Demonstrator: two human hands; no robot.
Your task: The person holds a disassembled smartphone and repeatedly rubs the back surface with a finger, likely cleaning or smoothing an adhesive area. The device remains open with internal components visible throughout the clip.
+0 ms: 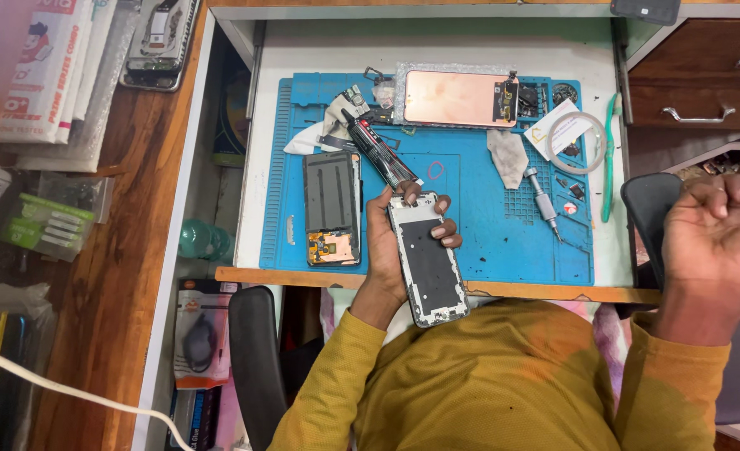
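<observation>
Blue repair mat (470, 242) on the table, centre frame. Left hand (391, 242), fingers wrapped round an opened phone frame (426, 259) w/ a black glue tube (382, 154) pinched alongside, low centre. Frame stripped, dark inside, screen off; screen panel (457, 98) lies upper centre, not yet fitted. Right hand (716, 238) at right edge, fingers loosely curled, holding nothing I can make out.

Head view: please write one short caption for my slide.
Left hand holds an opened phone frame over a blue repair mat; right hand is raised, off the mat.
</observation>
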